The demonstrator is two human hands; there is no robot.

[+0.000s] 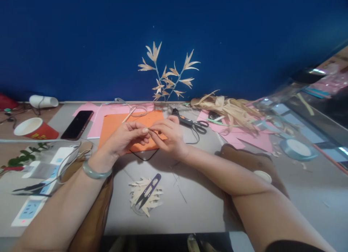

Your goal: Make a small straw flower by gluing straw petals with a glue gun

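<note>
My left hand [133,136] and my right hand [168,136] meet above an orange sheet [111,127], fingertips pinched together. What lies between the fingertips is too small to make out. A narrow pale strip [128,115] shows just above my left hand; whether it is held I cannot tell. Below the hands a thin dark cord [144,160] hangs or lies in a curve. Closer to me, thread snips [149,190] rest on a pile of cut pale husk pieces [138,194]. Behind the hands stands a branch of pale husk flowers [168,83] on blue-wrapped stems.
A glue gun [185,120] and black scissors [201,127] lie right of the hands, near dried husks [228,110] on pink paper [262,141]. Blue ribbon [297,149] is far right. Left are a phone [78,124], red paper cup [36,129] and power strips [32,208]. A blue wall [174,16] rises behind.
</note>
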